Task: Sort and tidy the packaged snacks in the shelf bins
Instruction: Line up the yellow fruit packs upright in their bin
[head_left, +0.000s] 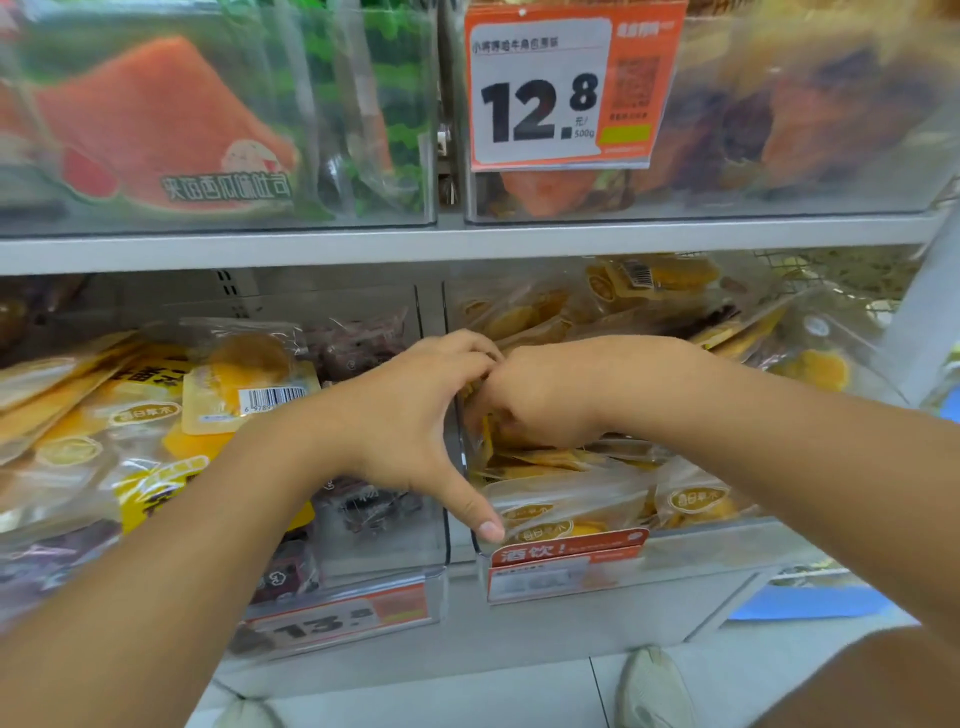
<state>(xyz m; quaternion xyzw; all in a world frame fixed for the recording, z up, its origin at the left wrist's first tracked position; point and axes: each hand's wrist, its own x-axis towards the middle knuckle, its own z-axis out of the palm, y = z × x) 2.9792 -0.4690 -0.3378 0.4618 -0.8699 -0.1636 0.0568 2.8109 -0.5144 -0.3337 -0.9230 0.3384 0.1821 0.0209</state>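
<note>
So I'm standing at the snack shelf with both arms reaching into the lower row. My left hand (410, 415) is hanging over the clear divider (460, 441) between the two lower bins, fingers curled down toward the yellow snack packs (561, 462) in the right-hand bin (701, 540), thumb pointing down at the bin's front edge. My right hand (550, 395) is knuckles-up right beside it, touching it, fingers tucked down into the same pile. Honestly can't tell whether either hand is actually gripping a pack, the fingertips are buried.

The left-hand bin (384, 551) is holding a messy mix: yellow packs (156, 415), one with a barcode facing up, plus some dark ones (363, 343). Above, the upper bins are showing watermelon-print packs (156, 130) and a big 12.8 price tag (561, 93). My shoes (654, 691) are poking out on the white floor below.
</note>
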